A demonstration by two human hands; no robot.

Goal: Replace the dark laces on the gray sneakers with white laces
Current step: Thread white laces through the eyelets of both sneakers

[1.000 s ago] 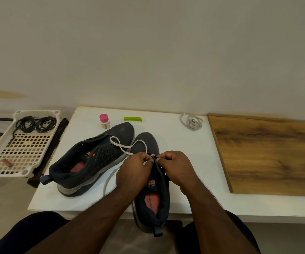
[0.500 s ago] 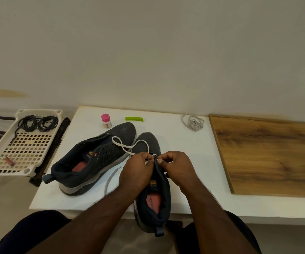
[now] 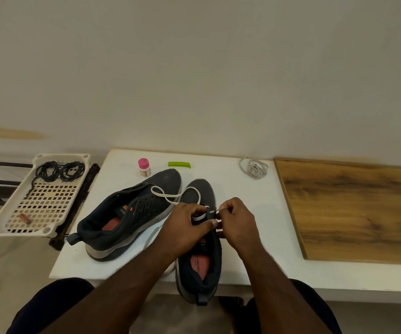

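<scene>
Closest to you, the near sneaker (image 3: pixel 198 273) hangs its padded dark heel collar and pull tab over the front edge of the white bench (image 3: pixel 255 266), its salmon insole showing inside. Both your hands meet over its eyelets: your left hand (image 3: pixel 185 225) curls its fingers (image 3: pixel 208 222) round a flat strip of the white lace (image 3: pixel 170 195), and your right hand (image 3: pixel 237 219) pinches the same lace at the opposite eyelet row, thumb and forefinger closed on it. From your left hand the lace runs away in a soft loop across the rounded gray toe and onto the second sneaker (image 3: pixel 132 213). That one lies tipped on its side just to the left, its perforated upper and pale gray sole facing you, no lace in it that you can see. Farther back on the bench stand a small bottle with a pink cap (image 3: pixel 144 167), a short green plastic piece (image 3: pixel 179 164), and a loosely coiled white lace (image 3: pixel 254 168). To the right lies a smooth wood-grain board (image 3: pixel 353 208). Off the bench to the left, a white perforated plastic tray (image 3: pixel 42 201) holds two coils of dark laces (image 3: pixel 59 170) at its far end.
</scene>
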